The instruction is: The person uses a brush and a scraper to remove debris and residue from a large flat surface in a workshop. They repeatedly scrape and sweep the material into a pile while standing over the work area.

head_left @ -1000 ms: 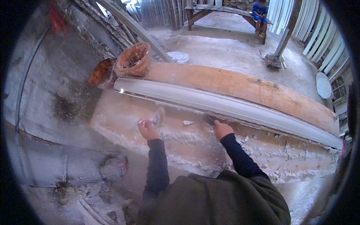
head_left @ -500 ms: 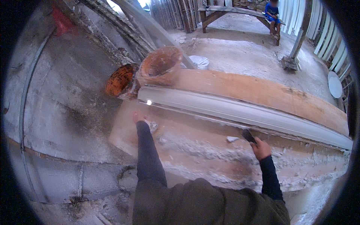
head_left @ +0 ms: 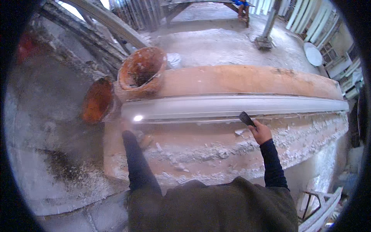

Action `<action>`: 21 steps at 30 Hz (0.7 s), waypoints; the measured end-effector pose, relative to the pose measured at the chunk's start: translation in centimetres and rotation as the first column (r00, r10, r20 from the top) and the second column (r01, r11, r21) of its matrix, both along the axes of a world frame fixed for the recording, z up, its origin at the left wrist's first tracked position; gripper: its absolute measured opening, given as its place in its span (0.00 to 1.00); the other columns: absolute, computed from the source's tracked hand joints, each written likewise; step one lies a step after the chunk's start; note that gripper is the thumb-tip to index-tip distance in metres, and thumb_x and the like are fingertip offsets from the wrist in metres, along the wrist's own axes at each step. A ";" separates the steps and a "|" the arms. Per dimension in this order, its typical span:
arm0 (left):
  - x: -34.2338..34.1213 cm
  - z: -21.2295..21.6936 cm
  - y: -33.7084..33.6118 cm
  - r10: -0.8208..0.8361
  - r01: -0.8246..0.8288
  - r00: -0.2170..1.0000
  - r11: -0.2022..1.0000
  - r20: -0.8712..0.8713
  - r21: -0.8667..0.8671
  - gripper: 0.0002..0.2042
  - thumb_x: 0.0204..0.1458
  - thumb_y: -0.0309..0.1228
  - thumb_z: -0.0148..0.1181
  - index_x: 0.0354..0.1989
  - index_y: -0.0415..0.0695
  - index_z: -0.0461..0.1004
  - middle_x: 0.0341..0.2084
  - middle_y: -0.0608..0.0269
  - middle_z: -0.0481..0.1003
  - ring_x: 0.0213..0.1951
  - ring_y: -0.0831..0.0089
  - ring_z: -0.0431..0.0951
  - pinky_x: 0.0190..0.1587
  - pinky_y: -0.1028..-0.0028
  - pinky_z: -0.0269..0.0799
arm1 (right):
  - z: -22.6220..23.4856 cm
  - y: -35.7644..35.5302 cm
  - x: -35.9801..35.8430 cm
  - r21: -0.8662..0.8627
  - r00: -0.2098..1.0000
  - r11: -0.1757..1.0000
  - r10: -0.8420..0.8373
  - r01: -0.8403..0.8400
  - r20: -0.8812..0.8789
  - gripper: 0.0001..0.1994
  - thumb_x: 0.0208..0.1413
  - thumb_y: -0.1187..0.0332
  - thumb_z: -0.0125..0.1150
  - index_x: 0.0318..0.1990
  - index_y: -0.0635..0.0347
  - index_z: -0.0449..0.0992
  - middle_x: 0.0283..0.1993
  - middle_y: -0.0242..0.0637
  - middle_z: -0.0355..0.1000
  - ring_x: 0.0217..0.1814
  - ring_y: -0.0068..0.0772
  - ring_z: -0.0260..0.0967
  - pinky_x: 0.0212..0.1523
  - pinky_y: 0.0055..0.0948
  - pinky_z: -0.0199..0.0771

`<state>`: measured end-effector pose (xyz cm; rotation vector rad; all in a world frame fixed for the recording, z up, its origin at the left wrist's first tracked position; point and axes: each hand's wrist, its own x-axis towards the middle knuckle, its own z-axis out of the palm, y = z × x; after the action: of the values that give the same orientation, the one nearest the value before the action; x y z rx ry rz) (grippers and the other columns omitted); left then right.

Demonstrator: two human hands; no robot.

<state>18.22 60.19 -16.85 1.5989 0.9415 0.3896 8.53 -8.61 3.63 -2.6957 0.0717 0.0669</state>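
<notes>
Plaster moulding (head_left: 239,106), a long pale profiled strip, runs crosswise just beyond both hands along a broad orange-brown workbench slab (head_left: 247,79); its near edge lies directly above the right hand. Below it, on the person's side, the bench's front face (head_left: 201,145) is littered with white plaster crumbs and scrapings (head_left: 216,154), thickest between the hands and off to the right. Two rust-orange round buckets (head_left: 141,71) stand beyond and to the left of the left hand, one upright with dark residue inside, the other (head_left: 96,98) tipped on its side, touching it. Right hand (head_left: 261,132) is closed around the handle of a small dark flat-bladed scraper (head_left: 246,118), whose blade points up toward the strip's lower edge, touching it or nearly so. Left hand (head_left: 127,129), at the end of a dark sleeve, reaches to the strip's left end beside a bright glare spot; blur hides the fingers, so whether they are spread or closed cannot be told. Judged risks: a blade angled too steeply may gouge or chip the soft profile edge; loose debris underhand may let the steadying hand slip; a sideways push could shift the strip toward the buckets.
</notes>
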 end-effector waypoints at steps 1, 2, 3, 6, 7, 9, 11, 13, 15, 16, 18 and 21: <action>-0.7 0.9 -2.6 -0.057 0.083 0.988 0.980 -0.146 0.179 0.20 0.41 0.31 0.58 0.47 0.50 0.65 0.44 0.60 0.64 0.41 0.69 0.67 0.30 0.71 0.69 | 0.3 -0.7 -0.5 -0.045 1.000 0.999 -0.008 0.007 -0.026 0.13 0.49 0.57 0.54 0.36 0.55 0.69 0.26 0.48 0.70 0.31 0.52 0.67 0.28 0.42 0.65; -1.8 2.7 -5.2 -0.066 0.165 0.957 0.924 -0.281 0.345 0.17 0.43 0.30 0.58 0.44 0.48 0.67 0.41 0.61 0.66 0.39 0.72 0.67 0.27 0.72 0.69 | 0.9 -1.6 -0.6 -0.082 0.998 0.996 -0.022 0.018 -0.051 0.13 0.49 0.56 0.53 0.35 0.55 0.69 0.26 0.47 0.70 0.31 0.53 0.67 0.28 0.43 0.65; -2.8 5.6 -8.3 0.166 -0.142 0.983 0.956 0.074 -0.259 0.15 0.45 0.34 0.59 0.42 0.48 0.67 0.40 0.64 0.67 0.37 0.74 0.67 0.24 0.73 0.65 | 1.4 -2.4 -1.1 -0.108 0.996 0.994 -0.040 0.032 -0.077 0.13 0.50 0.55 0.52 0.34 0.54 0.69 0.25 0.46 0.70 0.31 0.53 0.67 0.28 0.45 0.65; -7.4 7.1 -7.7 0.243 -0.212 0.963 0.951 0.120 -0.227 0.16 0.43 0.41 0.61 0.37 0.49 0.65 0.34 0.65 0.69 0.29 0.73 0.68 0.20 0.77 0.62 | 2.8 -3.7 -1.1 -0.196 0.988 0.976 0.071 -0.098 -0.139 0.13 0.48 0.55 0.53 0.36 0.50 0.71 0.27 0.45 0.71 0.32 0.51 0.68 0.31 0.45 0.67; -8.4 6.9 -6.9 0.193 -0.184 0.980 0.971 0.051 -0.151 0.16 0.43 0.41 0.61 0.37 0.49 0.65 0.34 0.66 0.69 0.28 0.73 0.68 0.19 0.77 0.62 | 3.4 -4.3 -1.4 -0.189 0.984 0.972 0.114 -0.140 -0.140 0.13 0.48 0.55 0.53 0.37 0.49 0.72 0.28 0.45 0.71 0.33 0.50 0.68 0.32 0.44 0.67; -9.7 6.5 -4.3 0.087 -0.089 0.991 0.996 -0.105 -0.014 0.16 0.42 0.42 0.62 0.36 0.50 0.65 0.34 0.66 0.69 0.27 0.72 0.68 0.18 0.77 0.62 | 3.6 -6.4 -2.0 -0.265 0.967 0.954 0.073 -0.139 -0.245 0.14 0.46 0.55 0.55 0.40 0.46 0.73 0.30 0.45 0.72 0.35 0.48 0.69 0.34 0.43 0.68; -9.8 6.0 -3.4 0.042 -0.040 0.995 0.999 -0.094 0.020 0.17 0.42 0.43 0.62 0.35 0.50 0.64 0.33 0.65 0.69 0.26 0.72 0.68 0.17 0.76 0.62 | 3.5 -8.0 -2.3 -0.313 0.962 0.945 0.001 -0.090 -0.272 0.13 0.46 0.55 0.55 0.39 0.46 0.73 0.30 0.45 0.72 0.34 0.49 0.69 0.34 0.43 0.69; -9.5 5.2 -3.1 -0.021 0.035 0.992 0.994 -0.121 0.108 0.17 0.42 0.44 0.62 0.33 0.50 0.64 0.31 0.65 0.69 0.25 0.72 0.68 0.15 0.75 0.63 | 2.1 -10.1 -2.7 -0.355 0.984 0.930 0.034 -0.095 -0.174 0.12 0.45 0.54 0.56 0.30 0.52 0.71 0.24 0.43 0.70 0.29 0.50 0.68 0.28 0.45 0.66; -9.0 5.0 -4.1 -0.020 0.021 0.999 1.000 -0.045 0.003 0.17 0.41 0.44 0.62 0.34 0.50 0.64 0.31 0.66 0.69 0.26 0.72 0.68 0.16 0.75 0.63 | 0.9 -11.6 -2.8 -0.374 0.978 0.918 0.058 -0.130 -0.200 0.12 0.45 0.54 0.56 0.30 0.51 0.71 0.23 0.44 0.70 0.28 0.50 0.68 0.28 0.45 0.66; -9.3 5.8 -4.2 -0.001 0.001 1.000 0.999 -0.001 -0.034 0.17 0.41 0.44 0.62 0.34 0.51 0.64 0.31 0.66 0.69 0.27 0.72 0.68 0.17 0.75 0.64 | 0.5 -11.4 -2.3 -0.368 0.975 0.916 0.087 -0.159 -0.205 0.12 0.46 0.54 0.55 0.30 0.51 0.71 0.23 0.44 0.70 0.28 0.50 0.68 0.28 0.45 0.66; -9.1 3.1 -1.4 0.000 0.002 0.999 0.999 0.051 -0.044 0.17 0.42 0.43 0.62 0.37 0.51 0.65 0.34 0.67 0.69 0.30 0.72 0.68 0.18 0.74 0.64 | -0.8 -9.5 -1.6 -0.283 0.940 0.897 0.318 -0.341 -0.126 0.12 0.46 0.53 0.54 0.30 0.50 0.72 0.22 0.44 0.69 0.27 0.50 0.68 0.27 0.45 0.66; -8.5 5.0 -3.4 -0.066 0.061 0.985 0.998 -0.157 -0.033 0.18 0.43 0.43 0.61 0.39 0.50 0.64 0.35 0.67 0.68 0.30 0.73 0.66 0.19 0.76 0.62 | 2.2 -9.1 -1.1 -0.347 0.954 0.891 0.246 -0.291 -0.169 0.11 0.47 0.53 0.54 0.31 0.48 0.72 0.21 0.43 0.69 0.27 0.49 0.68 0.26 0.44 0.67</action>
<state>9.71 56.75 -11.88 1.6479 1.0088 0.2062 7.40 -17.72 5.86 -3.0582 -0.2841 0.3333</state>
